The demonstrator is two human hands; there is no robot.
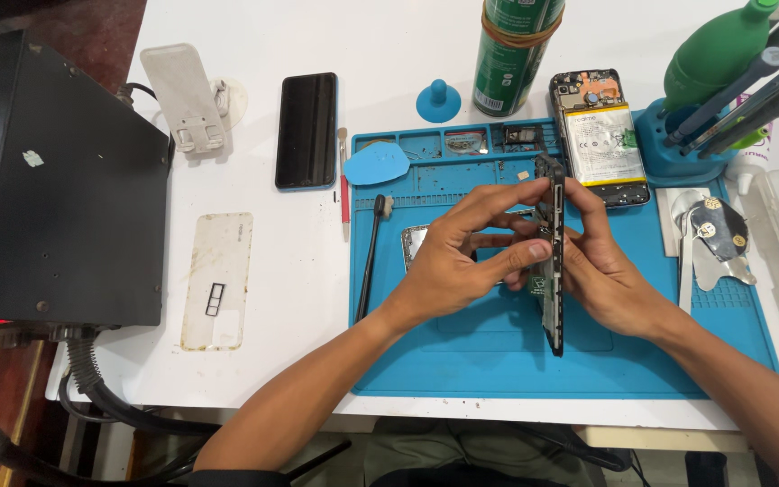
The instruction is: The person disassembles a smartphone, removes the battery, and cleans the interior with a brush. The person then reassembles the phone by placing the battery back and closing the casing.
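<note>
The left hand and right hand are nearest, both pinching a phone frame held on edge between them, above the middle of the mat. The mat's bare blue near half lies under and behind the wrists, open out to its front edge. Left of the left hand stands a black box at the table edge, then white tabletop with a clear back cover and a dark phone. Beyond the fingers are a green can and an opened phone showing its battery. Right of the right hand lie metal picks. A thin black tool lies just left of the left wrist.
</note>
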